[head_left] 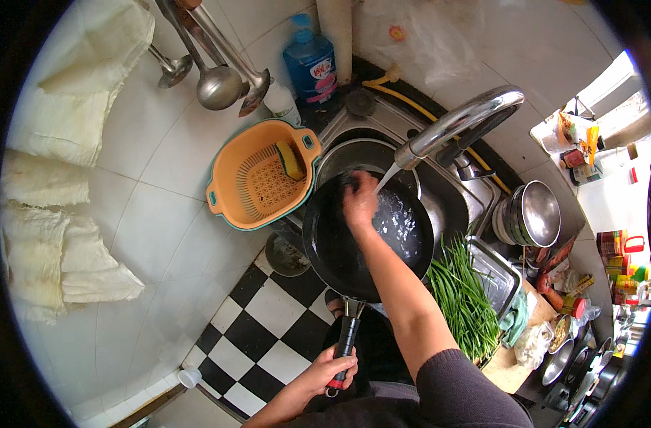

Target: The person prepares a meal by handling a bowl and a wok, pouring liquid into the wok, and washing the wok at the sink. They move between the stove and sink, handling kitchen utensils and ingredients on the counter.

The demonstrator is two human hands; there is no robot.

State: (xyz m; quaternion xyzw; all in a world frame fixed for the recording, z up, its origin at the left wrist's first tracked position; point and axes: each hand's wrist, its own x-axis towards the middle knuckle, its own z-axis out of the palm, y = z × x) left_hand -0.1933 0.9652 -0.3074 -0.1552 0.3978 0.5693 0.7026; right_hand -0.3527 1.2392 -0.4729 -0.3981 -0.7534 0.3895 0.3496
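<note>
My left hand (333,370) grips the black and red handle of a dark wok (339,262), tilted over the sink. Inside the wok's far left part, my right hand (360,199) presses a dark scrubber (350,182), blurred and mostly hidden by the fingers. Water runs from the chrome faucet (459,123) into the wok beside my right hand and ripples on its black surface. Behind the wok, a round metal pan or basin (352,145) rests in the stainless steel sink (451,200).
Left of the wok sits an orange plastic basket (234,155) holding a yellow-green sponge (289,160). Blue detergent bottle (310,64) stands behind. Long green chives (462,299), a clear tray (496,273) and stacked metal bowls (539,214) lie right. Ladles (218,88) hang at upper left.
</note>
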